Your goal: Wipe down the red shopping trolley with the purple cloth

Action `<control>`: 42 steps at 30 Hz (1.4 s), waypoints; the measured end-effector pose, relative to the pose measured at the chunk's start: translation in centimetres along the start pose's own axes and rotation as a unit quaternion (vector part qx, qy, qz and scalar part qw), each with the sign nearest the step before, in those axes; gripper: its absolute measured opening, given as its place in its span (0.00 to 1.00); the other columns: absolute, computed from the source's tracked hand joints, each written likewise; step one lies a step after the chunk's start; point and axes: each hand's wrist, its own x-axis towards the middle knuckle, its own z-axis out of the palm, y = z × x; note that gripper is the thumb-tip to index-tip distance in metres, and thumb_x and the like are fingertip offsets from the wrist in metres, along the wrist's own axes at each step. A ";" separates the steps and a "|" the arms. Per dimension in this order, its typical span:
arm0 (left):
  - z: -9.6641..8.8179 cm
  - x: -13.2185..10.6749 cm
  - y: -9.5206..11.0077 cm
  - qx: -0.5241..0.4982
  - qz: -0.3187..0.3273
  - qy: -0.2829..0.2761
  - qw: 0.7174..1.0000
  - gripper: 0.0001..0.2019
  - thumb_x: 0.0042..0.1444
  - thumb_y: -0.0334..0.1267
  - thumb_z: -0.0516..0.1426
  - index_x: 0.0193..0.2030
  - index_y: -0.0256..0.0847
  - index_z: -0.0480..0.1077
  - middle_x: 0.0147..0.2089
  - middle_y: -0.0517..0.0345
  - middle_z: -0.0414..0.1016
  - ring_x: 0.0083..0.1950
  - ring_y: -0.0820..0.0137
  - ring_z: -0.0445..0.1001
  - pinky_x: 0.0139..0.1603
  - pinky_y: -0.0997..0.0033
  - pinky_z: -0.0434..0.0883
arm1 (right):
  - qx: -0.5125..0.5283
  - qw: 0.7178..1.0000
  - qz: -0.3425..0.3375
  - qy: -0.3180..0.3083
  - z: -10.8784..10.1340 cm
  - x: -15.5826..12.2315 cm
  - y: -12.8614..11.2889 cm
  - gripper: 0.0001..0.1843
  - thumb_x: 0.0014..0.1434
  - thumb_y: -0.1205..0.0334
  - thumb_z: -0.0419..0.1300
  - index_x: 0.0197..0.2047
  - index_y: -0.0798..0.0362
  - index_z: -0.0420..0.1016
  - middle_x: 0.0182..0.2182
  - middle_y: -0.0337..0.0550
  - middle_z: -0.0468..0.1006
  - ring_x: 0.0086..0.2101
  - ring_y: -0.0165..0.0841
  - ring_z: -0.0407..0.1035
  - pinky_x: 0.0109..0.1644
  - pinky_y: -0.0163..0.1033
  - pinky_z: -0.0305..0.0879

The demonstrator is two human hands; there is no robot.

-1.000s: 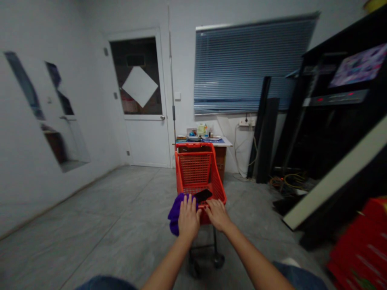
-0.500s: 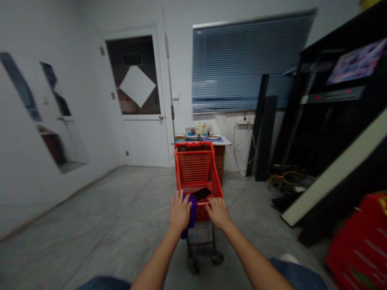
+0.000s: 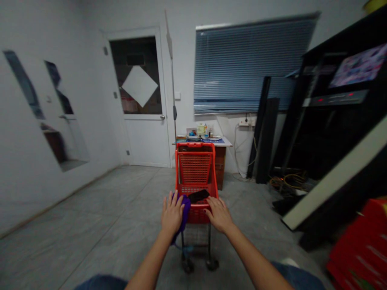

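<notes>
A small red shopping cart [image 3: 195, 169] stands on the grey floor right in front of me. My left hand [image 3: 171, 213] rests on its near left rim, fingers spread over a purple cloth [image 3: 184, 206] draped there. My right hand [image 3: 218, 213] lies on the near right rim with the fingers bent over the edge. A black phone [image 3: 198, 196] lies on the cart's near edge between my hands.
A cluttered small table [image 3: 216, 141] stands just beyond the cart under a window blind [image 3: 248, 66]. A white door [image 3: 142, 100] is at the back left. Dark shelving [image 3: 341, 121], cables [image 3: 287, 179] and red crates [image 3: 359, 249] line the right side.
The cart has swung slightly to the left and straightened. My left hand slid left along the rim with the purple cloth, which now shows less. My right hand stays on the rim.
</notes>
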 end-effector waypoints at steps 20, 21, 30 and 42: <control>0.5 -0.4 7.5 -0.060 -0.024 -0.029 0.997 0.20 0.67 0.44 0.49 0.63 0.48 0.68 0.72 0.51 0.58 0.71 0.56 0.56 0.70 0.47 0.54 | 0.004 0.997 0.018 0.075 1.1 -1.8 -0.7 0.23 0.68 0.51 0.47 0.59 0.55 0.69 0.54 0.52 0.75 0.55 0.41 0.65 0.65 0.50 0.53; 0.3 -0.2 7.2 -0.062 -0.018 -0.034 0.997 0.20 0.67 0.44 0.48 0.62 0.48 0.69 0.71 0.52 0.60 0.71 0.56 0.57 0.71 0.47 0.54 | 0.006 0.997 0.012 0.071 1.1 -1.9 -0.5 0.24 0.68 0.51 0.47 0.60 0.55 0.68 0.55 0.52 0.74 0.56 0.41 0.65 0.65 0.50 0.53; -0.1 -0.7 2.6 -0.013 -0.066 -0.019 0.998 0.21 0.67 0.39 0.46 0.64 0.46 0.67 0.73 0.53 0.55 0.73 0.53 0.52 0.70 0.43 0.54 | 0.003 0.997 0.011 0.072 2.2 -2.1 -1.4 0.27 0.68 0.51 0.48 0.63 0.57 0.65 0.59 0.53 0.71 0.59 0.41 0.62 0.67 0.51 0.51; 0.2 0.5 1.6 -0.034 0.001 -0.034 0.999 0.21 0.66 0.38 0.48 0.64 0.53 0.66 0.72 0.59 0.58 0.73 0.56 0.52 0.71 0.44 0.53 | -0.019 0.999 0.002 0.048 1.4 -1.6 1.1 0.26 0.68 0.52 0.49 0.62 0.58 0.66 0.59 0.53 0.71 0.60 0.41 0.62 0.67 0.49 0.51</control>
